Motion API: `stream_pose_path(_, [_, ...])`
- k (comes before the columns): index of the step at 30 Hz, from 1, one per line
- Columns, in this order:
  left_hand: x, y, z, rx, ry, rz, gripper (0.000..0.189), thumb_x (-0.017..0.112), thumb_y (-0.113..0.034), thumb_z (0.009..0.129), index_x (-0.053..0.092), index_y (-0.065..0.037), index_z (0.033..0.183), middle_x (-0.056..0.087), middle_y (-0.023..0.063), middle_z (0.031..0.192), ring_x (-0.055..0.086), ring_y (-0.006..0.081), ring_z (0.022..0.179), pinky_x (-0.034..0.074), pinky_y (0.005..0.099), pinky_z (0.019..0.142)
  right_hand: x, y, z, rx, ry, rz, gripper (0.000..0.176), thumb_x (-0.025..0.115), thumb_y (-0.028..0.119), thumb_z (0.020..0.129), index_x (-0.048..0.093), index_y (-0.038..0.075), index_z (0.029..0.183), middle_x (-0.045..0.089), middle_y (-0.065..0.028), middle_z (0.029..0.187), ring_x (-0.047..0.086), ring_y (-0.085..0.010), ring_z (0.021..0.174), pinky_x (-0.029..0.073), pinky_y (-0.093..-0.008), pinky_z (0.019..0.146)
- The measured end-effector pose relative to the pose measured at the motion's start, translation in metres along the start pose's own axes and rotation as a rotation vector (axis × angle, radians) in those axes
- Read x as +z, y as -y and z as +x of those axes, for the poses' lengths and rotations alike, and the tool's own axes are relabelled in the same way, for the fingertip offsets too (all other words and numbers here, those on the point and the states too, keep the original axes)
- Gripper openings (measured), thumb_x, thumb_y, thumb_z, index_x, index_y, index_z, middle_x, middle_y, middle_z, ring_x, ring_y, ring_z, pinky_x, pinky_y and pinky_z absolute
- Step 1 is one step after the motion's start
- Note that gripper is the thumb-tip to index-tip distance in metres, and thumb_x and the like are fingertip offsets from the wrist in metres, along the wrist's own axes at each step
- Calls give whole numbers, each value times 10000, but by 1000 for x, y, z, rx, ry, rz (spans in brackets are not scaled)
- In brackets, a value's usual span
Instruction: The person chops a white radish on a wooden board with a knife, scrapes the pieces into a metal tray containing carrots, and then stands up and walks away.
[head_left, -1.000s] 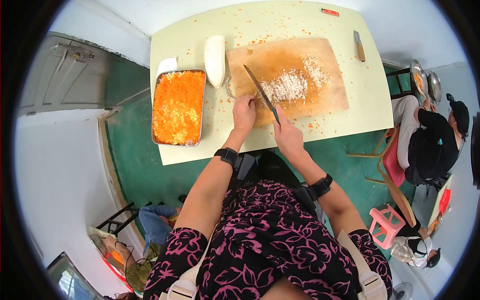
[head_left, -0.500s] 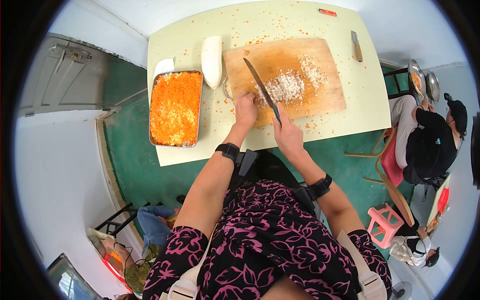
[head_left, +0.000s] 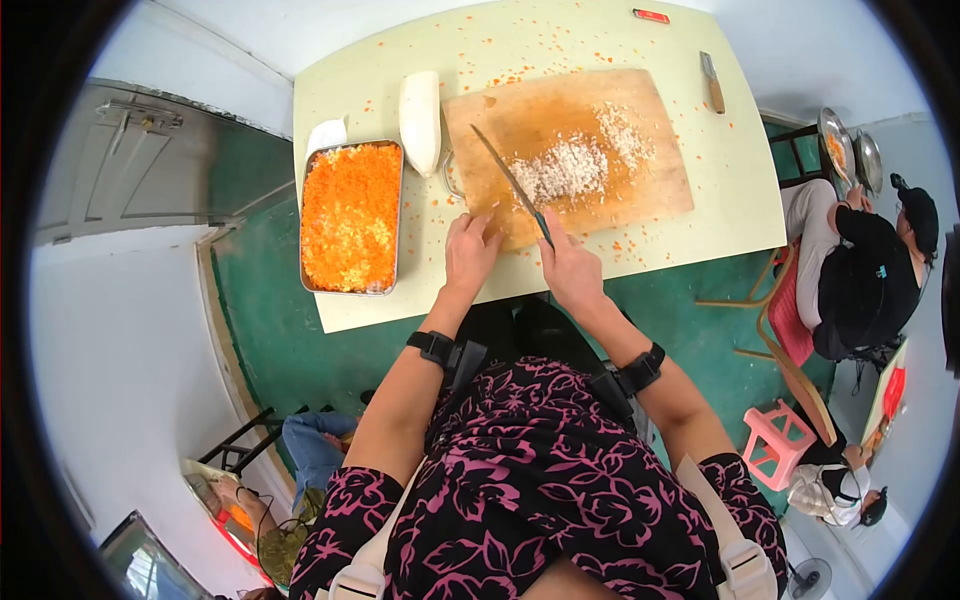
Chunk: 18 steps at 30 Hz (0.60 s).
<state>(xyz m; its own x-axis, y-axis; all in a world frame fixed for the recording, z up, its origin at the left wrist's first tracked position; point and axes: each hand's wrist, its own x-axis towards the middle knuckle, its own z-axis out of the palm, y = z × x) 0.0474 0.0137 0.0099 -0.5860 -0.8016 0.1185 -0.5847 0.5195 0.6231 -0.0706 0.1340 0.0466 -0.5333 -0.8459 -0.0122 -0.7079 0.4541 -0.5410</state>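
Note:
My right hand (head_left: 574, 272) is wrapped round the dark handle of a kitchen knife (head_left: 508, 176). Its blade slants up and left over the wooden cutting board (head_left: 665, 175), left of a heap of finely chopped white pieces (head_left: 562, 170). My left hand (head_left: 472, 252) is at the board's lower left corner, thumb and fingers apart, with nothing visible in it. A smaller scatter of white bits lies farther right on the board.
Left of the board stand a metal tray (head_left: 402, 215) of chopped orange and yellow pieces and a large peeled white radish (head_left: 420, 125). A wooden-handled peeler-like tool (head_left: 713, 85) and a red object (head_left: 651, 16) lie far right. Other people sit nearby beside a pink stool (head_left: 776, 443).
My left hand has drawn back and left from beside the white heap to the board's near corner. The knife has shifted left and slants more; my right hand still grips it.

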Motion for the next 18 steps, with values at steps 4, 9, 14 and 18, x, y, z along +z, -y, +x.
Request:
stream_pose_path(4, [8, 4, -3, 13, -17, -10, 178, 653, -94, 712, 629, -6, 864, 565, 139, 823, 535, 321, 826, 455, 388, 738, 0, 4, 1, 65, 101, -42, 471, 485, 256, 879, 368, 138, 1320, 605, -186, 777, 587, -366, 622, 472, -451, 565])
stream_pose_path(9, [22, 5, 15, 84, -69, -14, 106, 625, -68, 727, 620, -3, 812, 576, 160, 770, 549, 344, 785, 459, 406, 703, -6, 3, 0, 104, 56, 12, 473, 488, 253, 878, 371, 136, 1321, 608, -191, 809, 589, -371, 649, 471, -449, 586])
stream_pose_path(14, [33, -1, 42, 56, -82, -133, 79, 605, -22, 725, 614, -4, 802, 591, 162, 761, 566, 344, 750, 466, 399, 674, -3, -14, -4, 43, -56, 90, 476, 495, 256, 870, 372, 133, 1314, 602, -191, 779, 589, -372, 621, 478, -454, 584])
stream_pose_path(18, [26, -7, 37, -75, -128, -339, 98, 580, 31, 729, 599, 3, 820, 593, 153, 778, 580, 321, 723, 476, 355, 647, -9, -6, -7, 37, 24, 53, 478, 500, 245, 872, 371, 126, 1317, 602, -194, 797, 589, -373, 647, 474, -450, 595])
